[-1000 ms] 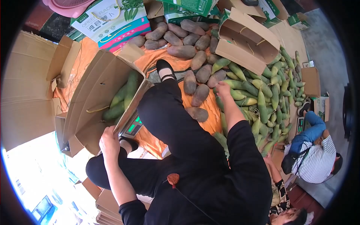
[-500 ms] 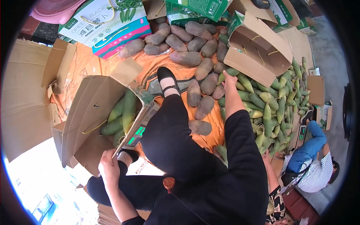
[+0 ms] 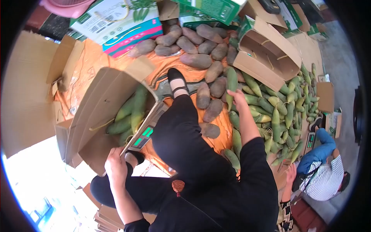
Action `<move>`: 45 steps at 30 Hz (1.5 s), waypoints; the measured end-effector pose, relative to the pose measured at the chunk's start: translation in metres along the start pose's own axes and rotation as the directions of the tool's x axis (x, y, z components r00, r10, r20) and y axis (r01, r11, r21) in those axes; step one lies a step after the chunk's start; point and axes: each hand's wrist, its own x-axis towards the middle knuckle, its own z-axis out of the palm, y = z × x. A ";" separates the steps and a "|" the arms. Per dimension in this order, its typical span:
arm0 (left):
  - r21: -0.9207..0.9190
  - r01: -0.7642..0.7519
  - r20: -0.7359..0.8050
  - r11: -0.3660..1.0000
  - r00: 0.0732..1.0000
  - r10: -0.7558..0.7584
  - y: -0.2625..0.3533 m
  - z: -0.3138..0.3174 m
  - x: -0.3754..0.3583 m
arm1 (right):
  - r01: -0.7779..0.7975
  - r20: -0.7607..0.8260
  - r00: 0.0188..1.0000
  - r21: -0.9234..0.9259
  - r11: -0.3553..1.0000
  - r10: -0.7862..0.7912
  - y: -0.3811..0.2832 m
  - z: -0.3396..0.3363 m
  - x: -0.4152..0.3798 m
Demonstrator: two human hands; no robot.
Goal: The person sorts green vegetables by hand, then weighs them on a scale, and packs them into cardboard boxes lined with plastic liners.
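Observation:
My left hand [image 3: 116, 167] is closed on the near edge of an open cardboard box [image 3: 92, 116] with several green radishes [image 3: 138, 108] inside. The box rests by a scale [image 3: 143, 134] with green lit digits. My right hand [image 3: 237, 98] grips the lower end of a long green radish [image 3: 232, 80], held upright at the left edge of a large pile of green radishes [image 3: 276, 120]. Dark reddish-brown roots [image 3: 213, 71] lie just left of it on an orange sheet [image 3: 94, 62].
An empty cardboard box [image 3: 266, 54] lies tilted beside the pile. Printed cartons [image 3: 123, 27] stand at the back. Another person's hand [image 3: 291, 174] is at the lower right, and a person in a striped shirt [image 3: 324, 179] sits farther right.
My right hand has lifted a green radish off the pile's edge and turned it upright. The other person's hand has moved right, away from the pile.

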 end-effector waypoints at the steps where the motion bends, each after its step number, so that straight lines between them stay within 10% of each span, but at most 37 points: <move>1: 0.018 -0.027 -0.020 0.999 0.999 0.027 -0.003 0.001 -0.001 | -0.002 0.028 1.000 -0.008 1.000 0.002 0.010 0.003 -0.009; 10: 0.076 -0.087 -0.017 0.993 0.996 0.089 -0.010 0.001 -0.007 | 0.451 0.401 0.824 -0.036 0.892 -0.400 -0.058 0.052 -0.132; 14: 0.090 -0.101 -0.044 0.991 0.994 0.105 -0.014 0.004 -0.010 | 0.843 0.578 0.493 -0.131 0.522 -0.651 -0.127 0.090 -0.189; 20: 0.107 -0.098 -0.041 0.989 0.994 0.103 -0.017 0.008 -0.011 | 0.986 0.795 0.051 -0.135 -0.093 -0.604 -0.179 0.181 -0.286; 26: 0.121 -0.162 -0.071 0.979 0.983 0.171 -0.028 0.018 -0.011 | 0.990 0.793 -0.123 0.054 -0.131 -0.597 -0.145 0.255 -0.315; 31: 0.092 -0.160 -0.047 0.983 0.985 0.165 -0.016 0.008 -0.013 | 0.951 0.553 0.057 0.225 0.215 -0.832 -0.122 0.214 -0.289; 36: 0.078 -0.113 -0.021 0.991 0.993 0.115 -0.015 0.009 -0.014 | 0.821 0.413 0.547 -0.095 0.563 -0.728 -0.053 0.138 -0.215; 45: 0.006 -0.091 -0.028 0.996 0.995 0.091 -0.015 0.002 -0.015 | 0.456 0.333 0.882 -0.780 0.428 -0.333 0.138 -0.002 -0.123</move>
